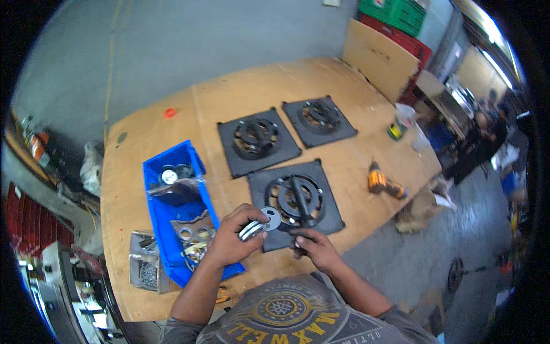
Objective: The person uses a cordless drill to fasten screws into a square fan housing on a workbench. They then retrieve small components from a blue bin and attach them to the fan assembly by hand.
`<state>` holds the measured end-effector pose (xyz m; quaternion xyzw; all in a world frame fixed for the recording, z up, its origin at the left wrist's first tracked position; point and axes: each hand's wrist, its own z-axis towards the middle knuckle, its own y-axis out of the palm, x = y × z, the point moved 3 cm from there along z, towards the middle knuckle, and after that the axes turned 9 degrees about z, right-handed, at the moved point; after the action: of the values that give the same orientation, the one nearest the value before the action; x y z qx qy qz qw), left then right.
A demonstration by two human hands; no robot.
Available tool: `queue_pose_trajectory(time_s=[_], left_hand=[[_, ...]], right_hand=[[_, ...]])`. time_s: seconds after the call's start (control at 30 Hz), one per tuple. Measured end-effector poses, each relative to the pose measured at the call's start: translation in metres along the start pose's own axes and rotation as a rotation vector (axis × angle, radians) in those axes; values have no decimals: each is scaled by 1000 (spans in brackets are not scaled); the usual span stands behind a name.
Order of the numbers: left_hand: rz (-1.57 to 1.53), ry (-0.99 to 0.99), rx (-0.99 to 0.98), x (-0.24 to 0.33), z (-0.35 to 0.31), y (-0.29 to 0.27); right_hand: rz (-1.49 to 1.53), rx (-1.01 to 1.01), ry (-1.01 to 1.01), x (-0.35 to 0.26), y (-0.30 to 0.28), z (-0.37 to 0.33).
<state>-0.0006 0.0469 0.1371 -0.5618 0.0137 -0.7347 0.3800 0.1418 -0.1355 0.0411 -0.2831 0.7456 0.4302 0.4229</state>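
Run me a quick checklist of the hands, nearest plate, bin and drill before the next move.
1. Left hand gripping a pale round piece: ok.
2. Right hand holding a part: cannot tell, too dark at the fingertips.
3. Nearest black plate fully in view: not ok, hands hide some of its edge.
4. Blue bin holding parts: ok.
5. Orange drill on the table, apart from the plate: ok.

Green crate (395, 12) above red crate (423, 53)
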Motion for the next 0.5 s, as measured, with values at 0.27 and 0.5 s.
queue_pose_trajectory(time_s=[0.27, 0.5], left_hand=[[-19, 26, -133, 15, 11, 70], [217, -37, 157, 9, 13, 129]], right_hand=[[458, -144, 104, -19, -12, -4], [-143, -17, -15, -30, -65, 4]])
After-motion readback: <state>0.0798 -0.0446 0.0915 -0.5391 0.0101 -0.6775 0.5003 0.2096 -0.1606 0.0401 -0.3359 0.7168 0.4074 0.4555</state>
